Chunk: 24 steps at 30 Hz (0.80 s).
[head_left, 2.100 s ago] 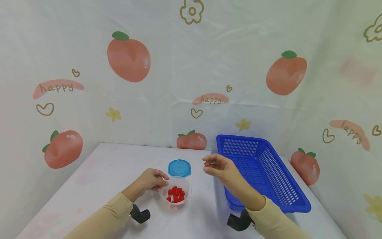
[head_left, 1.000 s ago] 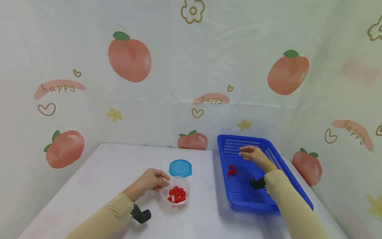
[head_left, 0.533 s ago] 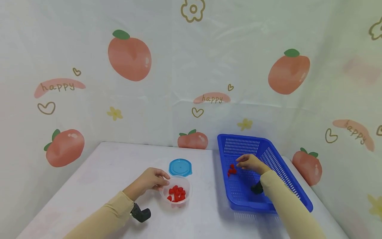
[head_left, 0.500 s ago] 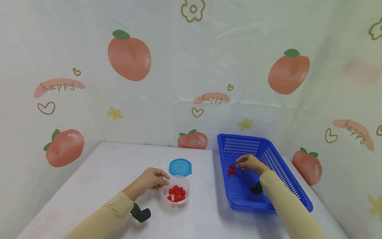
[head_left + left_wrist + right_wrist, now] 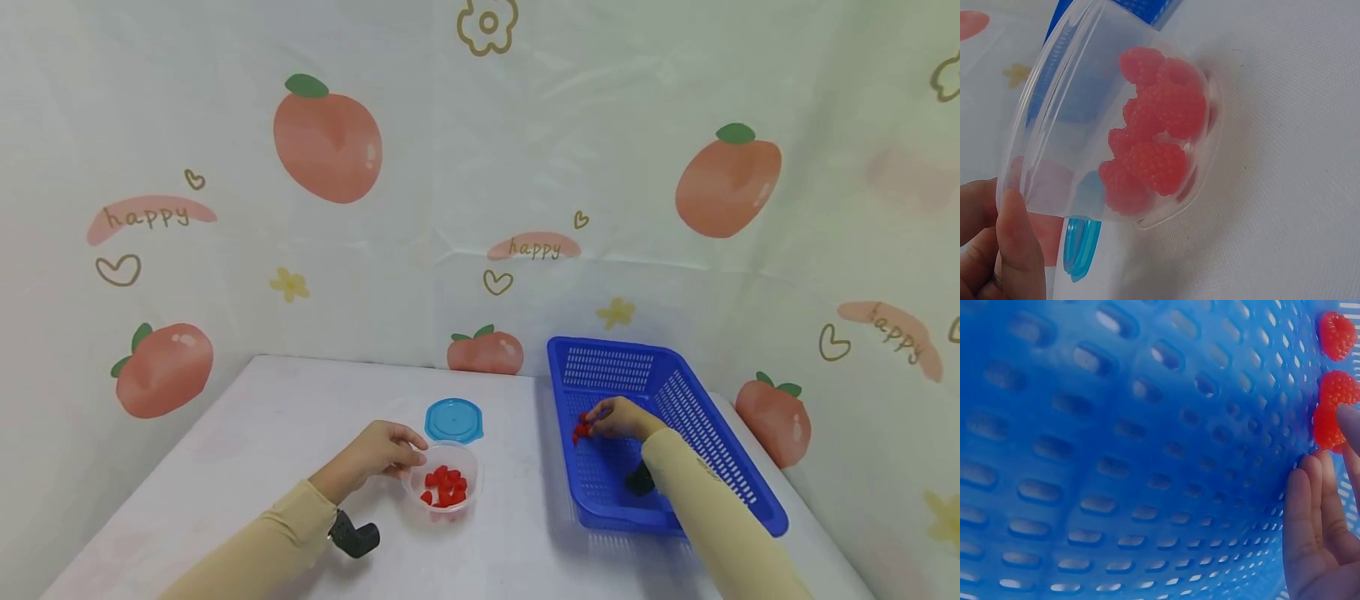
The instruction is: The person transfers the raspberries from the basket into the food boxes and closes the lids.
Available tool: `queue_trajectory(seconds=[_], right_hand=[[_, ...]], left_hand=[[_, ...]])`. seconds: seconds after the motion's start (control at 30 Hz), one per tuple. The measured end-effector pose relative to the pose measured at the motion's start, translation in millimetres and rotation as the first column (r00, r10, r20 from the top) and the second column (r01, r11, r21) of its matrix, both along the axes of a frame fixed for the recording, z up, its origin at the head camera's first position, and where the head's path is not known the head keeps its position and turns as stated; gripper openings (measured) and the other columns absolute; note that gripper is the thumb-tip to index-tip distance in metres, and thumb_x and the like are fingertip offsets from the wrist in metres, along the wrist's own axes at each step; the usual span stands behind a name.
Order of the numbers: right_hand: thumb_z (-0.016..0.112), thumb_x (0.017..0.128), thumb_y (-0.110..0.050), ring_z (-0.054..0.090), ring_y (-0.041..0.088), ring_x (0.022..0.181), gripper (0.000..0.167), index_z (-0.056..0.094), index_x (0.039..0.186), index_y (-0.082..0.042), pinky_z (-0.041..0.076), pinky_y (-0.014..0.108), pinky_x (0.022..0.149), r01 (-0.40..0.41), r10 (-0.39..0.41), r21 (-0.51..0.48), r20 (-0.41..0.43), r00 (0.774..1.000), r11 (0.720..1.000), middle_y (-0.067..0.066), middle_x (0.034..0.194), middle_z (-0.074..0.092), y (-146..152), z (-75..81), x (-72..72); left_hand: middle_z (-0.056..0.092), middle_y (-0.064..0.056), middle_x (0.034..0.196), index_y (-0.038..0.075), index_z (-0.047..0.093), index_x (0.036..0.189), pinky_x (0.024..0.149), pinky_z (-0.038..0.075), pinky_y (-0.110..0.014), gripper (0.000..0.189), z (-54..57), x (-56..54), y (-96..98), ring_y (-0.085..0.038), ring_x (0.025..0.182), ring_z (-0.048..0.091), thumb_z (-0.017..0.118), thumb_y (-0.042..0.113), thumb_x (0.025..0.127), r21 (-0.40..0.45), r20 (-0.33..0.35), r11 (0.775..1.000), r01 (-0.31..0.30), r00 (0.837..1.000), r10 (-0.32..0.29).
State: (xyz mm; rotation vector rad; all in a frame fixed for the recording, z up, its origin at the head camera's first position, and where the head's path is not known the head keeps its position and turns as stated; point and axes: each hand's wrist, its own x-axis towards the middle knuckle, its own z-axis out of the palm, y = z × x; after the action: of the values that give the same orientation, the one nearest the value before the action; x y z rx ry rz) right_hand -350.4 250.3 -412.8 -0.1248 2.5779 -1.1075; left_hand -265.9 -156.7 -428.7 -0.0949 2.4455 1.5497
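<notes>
My left hand pinches the rim of a clear round plastic container between thumb and fingers. Several red raspberries lie at its bottom. Inside the blue perforated basket my right hand reaches down at a small group of raspberries beside the left wall. In the right wrist view the thumb overlaps one raspberry and the other fingertips are right under it; I cannot tell whether they grip it. Another raspberry lies farther up.
A light blue lid lies on the white table just behind the container. The basket's raised walls surround my right hand. Behind the table hangs a white curtain printed with fruit. Each wrist wears a black camera.
My right hand has moved from beside the basket's left edge to over the basket, then down and left to the raspberries. The left hand and container have stayed put.
</notes>
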Motion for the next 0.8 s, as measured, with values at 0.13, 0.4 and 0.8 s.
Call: queue_trajectory(seconds=[0.13,0.4,0.8], right_hand=[[0.071,0.083,0.0,0.059,0.017,0.081,0.015,0.066,0.096,0.005,0.054,0.03,0.076,0.01,-0.01,0.042,-0.001,1.0,0.999,0.012,0.095,0.066,0.4,-1.2,-0.3],[0.071,0.083,-0.001,0.057,0.019,0.081,0.012,0.066,0.093,0.004,0.05,0.03,0.076,-0.01,0.012,0.09,-0.018,1.0,0.996,0.009,0.09,0.065,-1.1,-4.0,1.9],[0.074,0.081,0.0,0.057,0.018,0.079,0.013,0.065,0.09,0.002,0.052,0.029,0.075,-0.016,0.021,0.111,-0.041,0.999,0.994,0.008,0.085,0.063,-3.7,-2.9,0.7]], left_hand=[[0.063,-0.007,0.076,0.007,0.071,0.097,0.06,0.055,-0.025,0.02,-0.2,-0.7,0.3,-0.017,0.06,0.056,0.077,0.016,0.081,0.006,0.003,1.0,-0.001,1.0,0.001],[0.063,-0.007,0.075,0.007,0.071,0.096,0.059,0.055,-0.024,0.018,-2.5,-0.9,1.2,-0.017,0.06,0.056,0.077,0.014,0.081,0.005,-0.002,1.0,-0.008,1.0,0.008],[0.062,-0.007,0.075,0.006,0.071,0.096,0.058,0.054,-0.024,0.018,-0.2,0.6,1.6,-0.017,0.06,0.056,0.077,0.014,0.081,0.0,-0.005,1.0,-0.007,1.0,0.007]])
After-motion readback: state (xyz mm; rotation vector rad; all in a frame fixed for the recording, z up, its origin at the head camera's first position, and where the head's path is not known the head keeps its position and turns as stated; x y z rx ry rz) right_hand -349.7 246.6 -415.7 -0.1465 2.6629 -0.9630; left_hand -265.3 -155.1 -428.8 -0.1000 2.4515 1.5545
